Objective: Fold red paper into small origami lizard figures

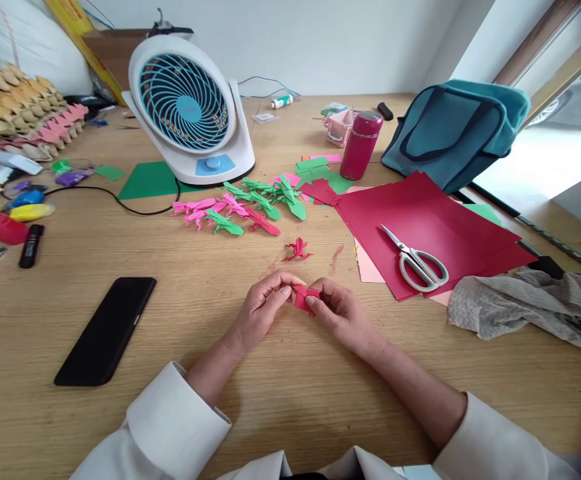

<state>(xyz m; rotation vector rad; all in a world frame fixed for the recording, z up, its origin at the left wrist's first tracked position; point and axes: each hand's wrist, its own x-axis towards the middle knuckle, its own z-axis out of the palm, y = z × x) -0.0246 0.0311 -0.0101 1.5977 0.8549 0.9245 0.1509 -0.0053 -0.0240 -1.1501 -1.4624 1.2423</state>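
Head view: the left hand (263,303) and the right hand (345,313) pinch a small folded red paper (304,301).
The left hand grips the paper's left side with thumb and finger. The right hand grips its right side, thumb on top. The paper is between the 2 hands, over the wooden table (280,400). Just past it sits 1 little red paper figure (297,249). Behind that is a bunch of green, pink and red paper figures (290,199), then a white fan (187,110). Off to the left lies a black phone (105,333). On the right, scissors (406,253) lie on big red sheets (420,210), near a grey cloth (500,303).
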